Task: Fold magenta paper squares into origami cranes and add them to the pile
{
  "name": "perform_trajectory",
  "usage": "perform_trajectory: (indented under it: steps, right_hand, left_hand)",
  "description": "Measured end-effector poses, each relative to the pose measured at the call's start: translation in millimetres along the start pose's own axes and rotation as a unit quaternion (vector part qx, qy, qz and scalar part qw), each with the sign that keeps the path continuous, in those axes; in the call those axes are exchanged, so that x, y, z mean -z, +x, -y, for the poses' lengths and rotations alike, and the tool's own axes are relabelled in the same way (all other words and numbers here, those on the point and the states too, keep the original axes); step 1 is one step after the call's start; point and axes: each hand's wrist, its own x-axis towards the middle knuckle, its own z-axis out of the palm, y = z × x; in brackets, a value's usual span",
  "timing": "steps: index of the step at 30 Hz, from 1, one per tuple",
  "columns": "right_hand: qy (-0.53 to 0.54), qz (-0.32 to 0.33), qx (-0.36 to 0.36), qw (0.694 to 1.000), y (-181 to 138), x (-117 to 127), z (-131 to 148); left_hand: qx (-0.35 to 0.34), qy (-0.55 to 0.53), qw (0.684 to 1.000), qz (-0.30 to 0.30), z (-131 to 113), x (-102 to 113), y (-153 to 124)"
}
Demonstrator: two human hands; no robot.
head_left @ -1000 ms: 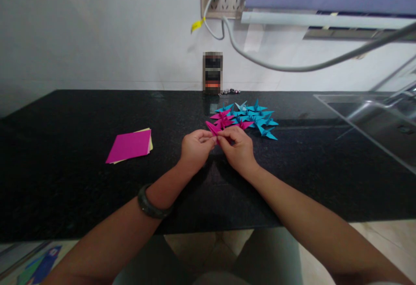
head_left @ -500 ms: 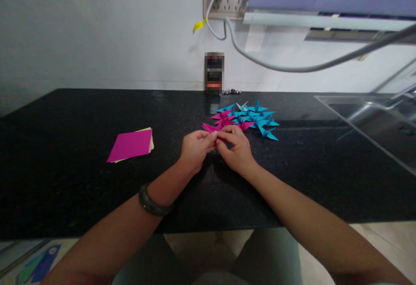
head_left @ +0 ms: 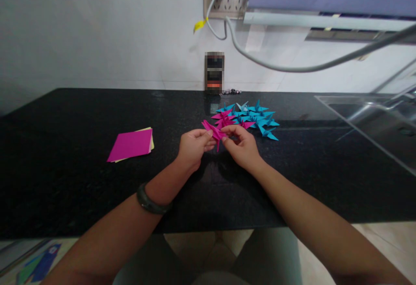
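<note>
The pointed bright-pink folded-paper piece [head_left: 219, 134] sits pinched between the person's left grip [head_left: 194, 147] and right grip [head_left: 242, 147], over the speckled black tabletop [head_left: 214, 202]; it looks feather-light, crisp and easily creased, best held by its layered folds. Beyond the right grip lie blue folded-paper cranes [head_left: 261, 122].

Near folded paper [head_left: 218, 133] is hot pink, far paper cranes [head_left: 261, 122] mostly bright blue plus some pink and 1 paler blue. Left paper stack [head_left: 131, 144]: magenta over yellow. Counter [head_left: 312, 168] is speckly black, bangle [head_left: 148, 204] dark grey-green.
</note>
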Motion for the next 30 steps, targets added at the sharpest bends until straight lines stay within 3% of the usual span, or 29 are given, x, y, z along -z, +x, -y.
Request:
perform_trajectory:
  steps: [11,21,30]
  right_hand:
    - [-0.031,0.02,0.021,0.999,-0.5,1.7,4.1]
    - [-0.138,0.012,0.163,0.977,2.4,1.8,2.7]
    - [-0.218,0.036,0.195,0.956,3.5,2.5,2.4]
  left_hand:
    - [0.047,-0.05,0.998,0.011,-0.6,2.4,2.2]
    - [0.021,-0.033,0.999,0.0,-0.7,0.1,1.2]
    - [0.034,-0.047,0.998,0.0,0.8,1.5,2.2]
